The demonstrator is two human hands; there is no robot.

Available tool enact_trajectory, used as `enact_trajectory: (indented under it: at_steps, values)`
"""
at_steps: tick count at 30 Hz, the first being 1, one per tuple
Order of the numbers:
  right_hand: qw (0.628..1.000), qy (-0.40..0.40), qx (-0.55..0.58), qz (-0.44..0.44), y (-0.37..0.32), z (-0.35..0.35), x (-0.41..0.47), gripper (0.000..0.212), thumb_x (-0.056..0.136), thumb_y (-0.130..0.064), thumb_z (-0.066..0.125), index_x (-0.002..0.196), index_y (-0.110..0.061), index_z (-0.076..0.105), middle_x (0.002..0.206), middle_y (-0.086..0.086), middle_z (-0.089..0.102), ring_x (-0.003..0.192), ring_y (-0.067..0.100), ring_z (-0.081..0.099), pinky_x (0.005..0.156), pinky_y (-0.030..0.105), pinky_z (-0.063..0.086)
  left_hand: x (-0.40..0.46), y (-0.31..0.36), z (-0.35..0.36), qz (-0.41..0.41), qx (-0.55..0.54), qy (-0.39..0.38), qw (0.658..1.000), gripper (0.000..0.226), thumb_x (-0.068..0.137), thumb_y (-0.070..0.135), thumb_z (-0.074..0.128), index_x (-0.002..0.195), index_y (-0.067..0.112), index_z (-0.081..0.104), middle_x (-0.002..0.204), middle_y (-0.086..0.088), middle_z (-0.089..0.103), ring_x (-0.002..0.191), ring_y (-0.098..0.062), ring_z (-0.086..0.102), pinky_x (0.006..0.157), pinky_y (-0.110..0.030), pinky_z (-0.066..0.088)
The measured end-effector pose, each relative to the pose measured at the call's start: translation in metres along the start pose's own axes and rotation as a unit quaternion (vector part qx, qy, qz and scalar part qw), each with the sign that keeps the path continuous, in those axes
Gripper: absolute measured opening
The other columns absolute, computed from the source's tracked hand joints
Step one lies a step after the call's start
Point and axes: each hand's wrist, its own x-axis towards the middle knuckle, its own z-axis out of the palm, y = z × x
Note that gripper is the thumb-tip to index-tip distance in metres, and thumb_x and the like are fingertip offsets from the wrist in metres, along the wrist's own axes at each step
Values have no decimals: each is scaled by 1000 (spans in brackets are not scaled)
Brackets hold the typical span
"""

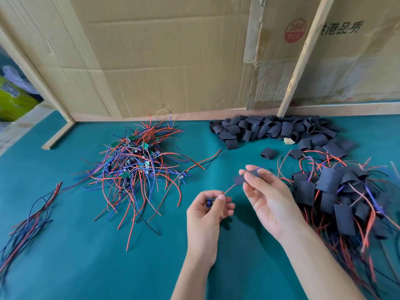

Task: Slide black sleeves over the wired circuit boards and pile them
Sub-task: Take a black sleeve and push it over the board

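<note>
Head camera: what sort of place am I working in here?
Probably a small hand-assembly bench, makeshift rather than a factory line: a green mat, cardboard walls on wood battens, a pile of wired boards and a heap of black sleeves.

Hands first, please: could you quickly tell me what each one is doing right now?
Left hand: pinches a small circuit board by its red wire.
Right hand: pinches a black sleeve, threaded on the wires.
</note>
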Motion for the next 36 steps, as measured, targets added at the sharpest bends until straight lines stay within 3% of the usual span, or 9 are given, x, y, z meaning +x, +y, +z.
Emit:
enact_trajectory:
  at_steps: [3, 6, 9, 12, 16, 22, 26, 32, 36]
  values:
    - [994, 22, -97, -41, 0, 1, -1, 34, 64, -15, 85, 92, -10, 67, 88, -3, 74, 77, 8, 71, 62, 18, 56, -1, -1, 12, 33, 75, -10, 997, 13, 102, 15, 61, 95, 9, 70, 91, -10, 78, 81, -24, 76, 71, -27, 60]
    - [971, 52, -214, -92, 0, -2, -1, 25, 72, -18, 89, 88, -9, 73, 78, -2, 74, 63, 11, 66, 56, 23, 55, -4, -6, 29, 65, 120, -36, 990, 17, 108, 24, 51, 110, 19, 68, 105, 0, 76, 96, -20, 76, 78, -35, 62]
    - [964, 55, -243, -95, 0, -6, 0, 13, 80, -16, 88, 81, -14, 75, 79, 9, 75, 64, 23, 66, 58, 35, 57, -9, -11, 45, 65, 117, -75, 988, 25, 111, 28, 39, 122, 22, 61, 115, 5, 74, 106, -20, 73, 88, -46, 61]
    - [958, 73, -261, -96, -2, -7, 0, 14, 80, -19, 88, 77, -16, 75, 70, 8, 70, 55, 18, 62, 47, 30, 51, -12, -13, 48, 58, 103, -108, 987, 32, 111, 26, 33, 131, 22, 58, 127, 7, 70, 113, -21, 70, 94, -48, 58]
    - [949, 89, -275, -127, -3, -10, 4, 15, 81, -13, 86, 81, -10, 72, 56, 0, 62, 42, 13, 53, 44, 20, 46, -10, -18, 38, 35, 102, -122, 987, 45, 97, 17, 35, 135, 24, 59, 117, -2, 74, 102, -24, 73, 94, -43, 58]
    - [939, 63, -304, -145, -5, -15, 7, 17, 81, -6, 85, 81, -2, 69, 55, 3, 61, 43, 14, 52, 43, 21, 45, -11, -20, 35, 81, 145, -97, 981, 34, 105, 9, 41, 128, 22, 62, 105, 1, 75, 90, -21, 73, 82, -33, 59]
    - [933, 62, -329, -134, -2, -17, 8, 19, 80, -12, 87, 80, -6, 69, 56, 6, 61, 43, 18, 53, 44, 25, 46, -15, -20, 38, 86, 164, -93, 978, 35, 108, 5, 41, 131, 22, 59, 112, 8, 74, 95, -20, 74, 93, -47, 58]
    - [920, 65, -362, -135, 0, -17, 8, 21, 80, -19, 88, 80, -8, 70, 53, 4, 60, 42, 19, 55, 44, 32, 48, -15, -15, 40, 97, 190, -120, 970, 56, 103, -9, 35, 146, 22, 53, 127, 7, 71, 109, -21, 69, 98, -39, 57]
    - [929, 53, -353, -100, -2, -18, 7, 29, 80, -23, 88, 78, -3, 67, 54, 11, 55, 40, 23, 48, 39, 29, 44, -14, -16, 37, 103, 216, -133, 962, 51, 100, -4, 47, 138, 28, 61, 102, 4, 74, 93, -21, 69, 95, -37, 57]
